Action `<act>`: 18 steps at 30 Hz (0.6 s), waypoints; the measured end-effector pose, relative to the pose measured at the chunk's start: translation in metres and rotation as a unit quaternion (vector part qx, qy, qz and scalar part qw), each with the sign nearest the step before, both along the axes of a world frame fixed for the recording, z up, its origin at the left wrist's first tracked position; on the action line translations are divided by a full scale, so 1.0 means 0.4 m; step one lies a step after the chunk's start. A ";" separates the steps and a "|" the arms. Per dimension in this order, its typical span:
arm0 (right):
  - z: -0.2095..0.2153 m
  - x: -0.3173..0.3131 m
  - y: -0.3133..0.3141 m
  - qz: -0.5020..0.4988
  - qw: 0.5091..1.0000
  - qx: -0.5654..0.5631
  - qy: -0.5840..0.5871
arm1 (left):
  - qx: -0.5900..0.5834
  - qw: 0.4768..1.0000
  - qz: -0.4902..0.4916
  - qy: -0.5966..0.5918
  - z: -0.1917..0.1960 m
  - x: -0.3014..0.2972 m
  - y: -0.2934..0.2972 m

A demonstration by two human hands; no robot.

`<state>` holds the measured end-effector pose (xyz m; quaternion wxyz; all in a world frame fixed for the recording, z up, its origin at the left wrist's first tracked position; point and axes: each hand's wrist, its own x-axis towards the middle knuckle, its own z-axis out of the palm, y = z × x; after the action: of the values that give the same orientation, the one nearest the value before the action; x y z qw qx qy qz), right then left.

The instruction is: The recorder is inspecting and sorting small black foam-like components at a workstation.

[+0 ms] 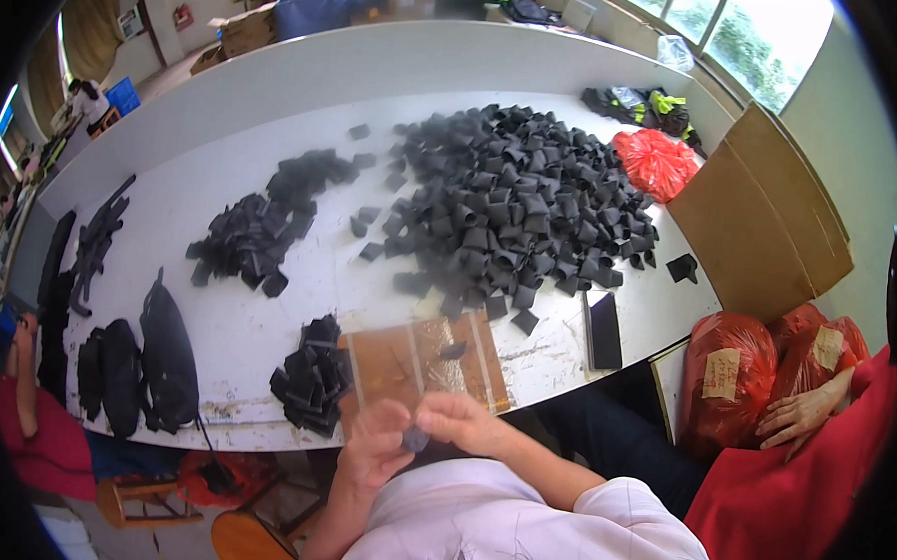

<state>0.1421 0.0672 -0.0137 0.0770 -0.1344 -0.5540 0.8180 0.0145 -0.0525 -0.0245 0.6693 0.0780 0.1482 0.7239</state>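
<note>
My left hand point(373, 447) and my right hand point(467, 421) meet close to my chest, both pinching one small dark fabric piece point(417, 439) between the fingertips. Just beyond them lies a brown board point(405, 363) taped to the white table point(266, 322), with a single dark piece point(452, 350) on it. A small stack of black pieces point(311, 374) sits to the left of the board. A large heap of curled black pieces point(517, 208) covers the middle of the table, and a smaller heap point(256, 227) lies further left.
A black phone point(603, 330) lies near the table's right edge. Black pouches point(165, 353) rest at the left. Cardboard sheets point(771, 224) and red bags point(729, 377) stand at the right, where another person in red rests a hand point(801, 416). A person sits at far left point(23, 402).
</note>
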 end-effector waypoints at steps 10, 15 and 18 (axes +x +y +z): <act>0.200 -0.124 0.108 -0.160 0.932 0.323 0.029 | -0.089 0.975 0.200 0.034 0.170 -0.052 0.144; 0.115 -0.141 0.128 -0.071 0.996 0.047 -0.005 | -0.088 0.983 0.158 -0.014 0.083 -0.071 0.149; 0.082 -0.137 0.116 -0.057 0.998 -0.025 0.034 | -0.071 0.982 0.173 -0.007 0.045 -0.064 0.136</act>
<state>0.0872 0.1135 0.0192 0.1386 -0.1399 -0.5223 0.8297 -0.0113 0.0020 -0.0066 0.5390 -0.0011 0.2056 0.8168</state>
